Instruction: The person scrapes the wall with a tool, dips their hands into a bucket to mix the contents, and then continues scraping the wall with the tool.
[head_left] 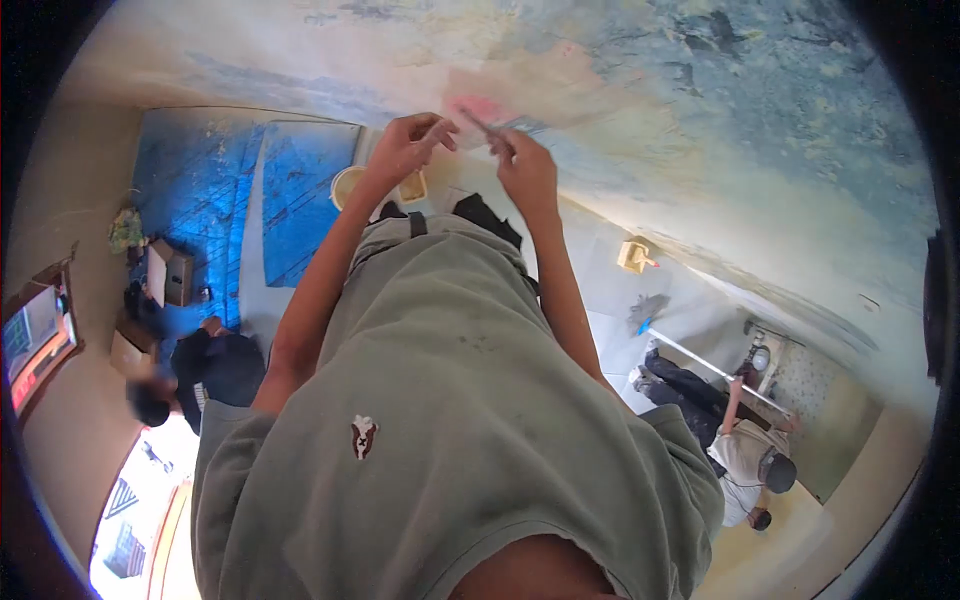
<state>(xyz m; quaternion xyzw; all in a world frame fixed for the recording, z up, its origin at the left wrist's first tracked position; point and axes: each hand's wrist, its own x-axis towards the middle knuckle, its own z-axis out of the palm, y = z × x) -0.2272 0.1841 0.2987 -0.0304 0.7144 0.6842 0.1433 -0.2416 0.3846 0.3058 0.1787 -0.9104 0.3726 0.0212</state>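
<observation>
The painted wall (640, 130) in front of me carries blue, grey and cream patches. My right hand (528, 170) is closed around a thin paintbrush (480, 124), its far end at a pink patch (476, 106) on the wall. Just left of that patch, my left hand (408, 150) is raised with fingers bent and apart, and nothing shows between them. Its fingertips are close to the wall, a short gap from the brush.
Below my hands stand a round tub (347, 186) and a yellowish container (413, 186). A cream container (634, 256) sits on the floor at right. Beyond it, a person (745, 450) holds a long white pole (700, 360). Blue sheeting (200, 190) and another person (215, 365) are at left.
</observation>
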